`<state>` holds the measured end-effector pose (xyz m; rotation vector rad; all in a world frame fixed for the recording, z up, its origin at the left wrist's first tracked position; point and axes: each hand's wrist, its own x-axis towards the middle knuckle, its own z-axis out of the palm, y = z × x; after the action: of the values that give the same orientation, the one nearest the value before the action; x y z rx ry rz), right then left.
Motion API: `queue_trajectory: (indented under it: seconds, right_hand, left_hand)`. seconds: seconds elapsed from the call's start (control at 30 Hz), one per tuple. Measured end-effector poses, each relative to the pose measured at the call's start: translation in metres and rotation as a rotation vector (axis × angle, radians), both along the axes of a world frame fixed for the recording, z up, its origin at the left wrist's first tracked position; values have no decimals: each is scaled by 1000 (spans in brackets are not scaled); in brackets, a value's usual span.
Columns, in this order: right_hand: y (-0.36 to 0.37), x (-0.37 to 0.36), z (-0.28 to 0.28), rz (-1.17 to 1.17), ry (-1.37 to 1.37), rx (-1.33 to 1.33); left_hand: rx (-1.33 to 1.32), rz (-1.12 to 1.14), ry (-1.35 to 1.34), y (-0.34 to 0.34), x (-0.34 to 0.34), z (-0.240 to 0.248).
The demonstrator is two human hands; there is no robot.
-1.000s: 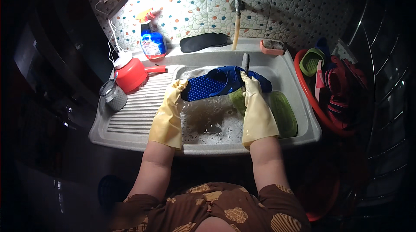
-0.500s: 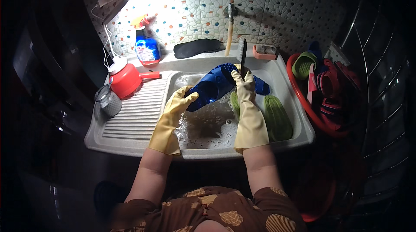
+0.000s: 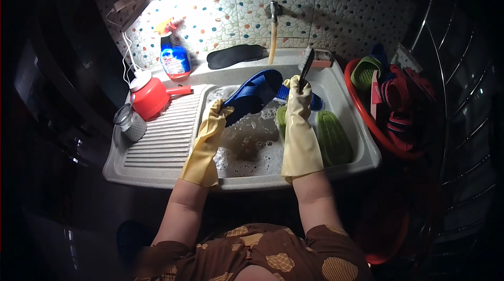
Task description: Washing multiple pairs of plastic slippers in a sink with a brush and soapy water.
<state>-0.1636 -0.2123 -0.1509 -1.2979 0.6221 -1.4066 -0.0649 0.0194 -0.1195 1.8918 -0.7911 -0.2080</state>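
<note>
Blue slipper [image 3: 255, 93] in one gloved hand, brush [image 3: 306, 65] in the other, over the sink [image 3: 252, 182]

From here I see the person's left hand [image 3: 214, 114] closed around the near end of the blue slipper, which is held tilted above the sink's bowl, far end raised. Whether its low edge meets the cloudy, sudsy water [image 3: 247, 147] I cannot tell. The right hand [image 3: 298, 97] is curled shut about the brush's handle, just beside the slipper; the pale bristles point up toward the sink's back edge. Both hands wear yellow gloves.

A second blue slipper [image 3: 317, 102] lies in the sink, partly behind the right hand. A green slipper [image 3: 334, 139] leans at the sink's right wall, with another green piece [image 3: 282, 118] mostly hidden by the right glove.

On the sink's back ledge rest a black insole [image 3: 234, 56], a blue spray bottle [image 3: 175, 61] and a pink dish [image 3: 322, 62], partly covered by the brush. A tap [image 3: 273, 10] with a tan hose hangs above the ledge. On the sink's ribbed left side stand a red pot [image 3: 149, 98] and a glass jar [image 3: 132, 124]. Right of the sink, a red basin [image 3: 354, 110] holds more footwear [image 3: 400, 94].
</note>
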Motion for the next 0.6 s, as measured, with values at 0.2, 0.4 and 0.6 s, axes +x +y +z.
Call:
queue_trajectory:
  seconds: [0.2, 0.4, 0.6]
  right_hand:
    - [0, -6, 7, 8, 22, 187]
    - [-8, 2, -6, -45, 23, 212]
    - [22, 6, 4, -123, 311, -60]
  left_hand:
    - [-1, 10, -72, 4, 4, 4]
    - [15, 85, -65, -11, 11, -4]
    - [290, 232, -218, -15, 8, 6]
